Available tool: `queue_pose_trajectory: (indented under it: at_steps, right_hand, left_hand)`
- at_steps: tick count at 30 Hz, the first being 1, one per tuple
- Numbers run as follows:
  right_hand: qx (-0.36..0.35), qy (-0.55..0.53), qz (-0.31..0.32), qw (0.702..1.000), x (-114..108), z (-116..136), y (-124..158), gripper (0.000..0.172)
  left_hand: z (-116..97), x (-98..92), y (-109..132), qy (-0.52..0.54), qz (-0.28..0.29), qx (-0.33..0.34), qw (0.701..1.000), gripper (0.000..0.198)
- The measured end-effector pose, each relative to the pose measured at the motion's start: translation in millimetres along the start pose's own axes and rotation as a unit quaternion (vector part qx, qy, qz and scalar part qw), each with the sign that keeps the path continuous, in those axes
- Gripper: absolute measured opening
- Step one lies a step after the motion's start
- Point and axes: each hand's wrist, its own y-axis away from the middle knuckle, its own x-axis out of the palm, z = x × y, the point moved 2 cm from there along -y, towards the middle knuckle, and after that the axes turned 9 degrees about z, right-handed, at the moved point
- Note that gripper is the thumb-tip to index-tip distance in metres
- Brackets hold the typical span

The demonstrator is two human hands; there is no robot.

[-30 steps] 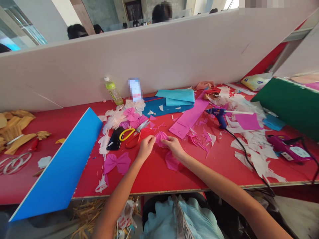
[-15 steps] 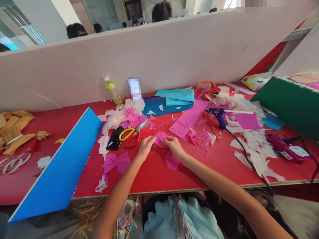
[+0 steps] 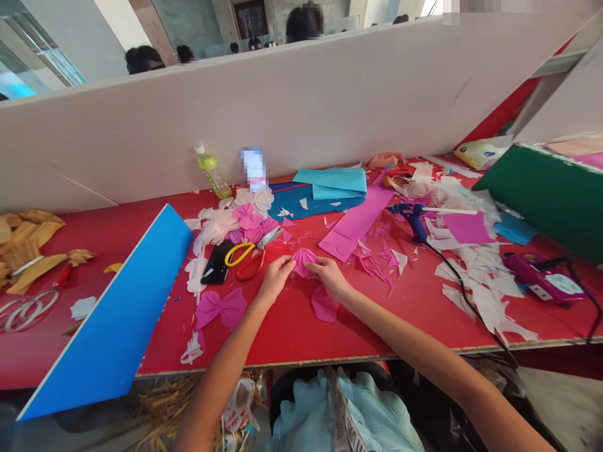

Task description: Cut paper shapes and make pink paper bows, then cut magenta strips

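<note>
At the left of the frame a blue board (image 3: 108, 320) leans over the front edge of the red counter (image 3: 292, 339). Right of it lie a pink paper bow (image 3: 221, 307), a black phone (image 3: 217, 262) and yellow-handled scissors (image 3: 252, 252). The scissor blades point up and right, just beside your left hand (image 3: 276, 279).

That hand pinches the left edge of a pleated pink paper fan (image 3: 305, 260) at the centre of the frame, its grip clenched on the paper. Your right hand (image 3: 330, 276) pinches the fan's right edge, its grip clenched the same way. The fan sits between your two hands, with its long axis running left to right and both hands equally near.

Just below your right wrist a second folded pink piece (image 3: 324, 304) rests on the counter. Further right are a long pink strip (image 3: 358, 223), a blue glue gun (image 3: 414, 220) and white scraps (image 3: 471, 276), all well apart from your hands. Nothing stands between hands and fan; the scissors are the nearest clutter.
</note>
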Motion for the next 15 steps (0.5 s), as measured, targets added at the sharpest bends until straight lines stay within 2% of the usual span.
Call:
queue_pose_trajectory:
  at_steps: [6,10,15]
  right_hand:
    - [0.002,0.015,0.003,1.000,1,0,1,0.028]
    - [-0.002,0.049,0.005,0.999,0,4,2,0.026]
    - [-0.090,0.141,-0.080,0.983,-15,20,3,0.031]
  left_hand:
    - [3,-0.5,-2,-0.029,0.009,0.003,1.000,0.029]
    - [7,-8.2,-4,-0.100,-0.009,0.019,0.995,0.027]
    - [6,-18.0,-2,-0.236,-0.011,0.053,0.970,0.018]
